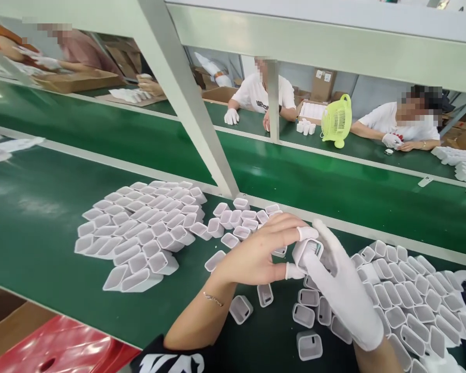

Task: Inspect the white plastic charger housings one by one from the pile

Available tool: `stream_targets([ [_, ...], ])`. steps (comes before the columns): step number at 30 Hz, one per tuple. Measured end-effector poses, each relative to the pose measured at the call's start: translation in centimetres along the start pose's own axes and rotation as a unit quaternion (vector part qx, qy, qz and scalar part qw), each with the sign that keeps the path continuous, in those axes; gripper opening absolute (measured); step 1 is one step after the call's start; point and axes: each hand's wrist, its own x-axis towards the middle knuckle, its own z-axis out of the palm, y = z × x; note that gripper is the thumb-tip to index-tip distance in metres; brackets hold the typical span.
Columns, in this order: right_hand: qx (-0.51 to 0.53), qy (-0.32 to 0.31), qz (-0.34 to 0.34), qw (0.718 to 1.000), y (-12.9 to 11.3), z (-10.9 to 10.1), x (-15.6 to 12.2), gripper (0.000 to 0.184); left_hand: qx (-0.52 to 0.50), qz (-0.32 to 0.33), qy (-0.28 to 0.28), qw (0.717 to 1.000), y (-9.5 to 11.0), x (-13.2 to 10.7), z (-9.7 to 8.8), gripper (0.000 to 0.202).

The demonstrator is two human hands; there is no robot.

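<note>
Between my two hands, above the green bench, is a small white open-topped plastic case (301,252). My left hand (262,246), bare except for white finger cots on its thumb and a fingertip, pinches the case from the left. A white glove covers my right hand (339,282); its thumb reaches into the opening and its fingers wrap the far side. Something pale with a dark edge shows inside, too small to name. Several loose white cases (303,314) stand below my hands.
Close-packed white cases (140,223) stand on the left, and more (411,295) on the right. A slanted frame post (194,103) rises behind the bench. Beyond the green conveyor (295,173), co-workers sit near a yellow-green basket-like fan (337,122). A red stool (62,347) is at lower left.
</note>
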Motion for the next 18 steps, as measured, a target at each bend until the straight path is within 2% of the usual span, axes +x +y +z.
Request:
stream_targets([
  [4,0.06,-0.039,-0.022,0.997,0.1,0.0,0.6,0.051,0.012,0.01,-0.015,1.0,0.2,0.0,0.1,0.046],
  [9,0.075,-0.026,-0.032,0.996,0.6,-0.4,0.7,0.051,0.103,0.024,-0.055,0.993,1.4,0.5,0.1,0.033],
  [11,0.056,-0.012,-0.042,0.997,0.8,-0.4,0.7,0.045,0.141,0.029,-0.06,0.988,1.8,0.7,0.3,0.035],
  [14,0.016,0.043,-0.068,0.997,0.9,0.0,0.5,0.032,0.177,0.045,-0.048,0.982,2.1,0.8,1.0,0.042],
  [16,0.013,0.07,-0.078,0.994,0.7,0.2,0.4,0.028,0.171,0.052,-0.039,0.983,2.0,0.8,1.6,0.044],
  [18,0.004,0.066,-0.082,0.994,0.2,0.0,0.1,0.024,0.136,0.048,-0.025,0.989,2.0,0.7,2.2,0.041],
])
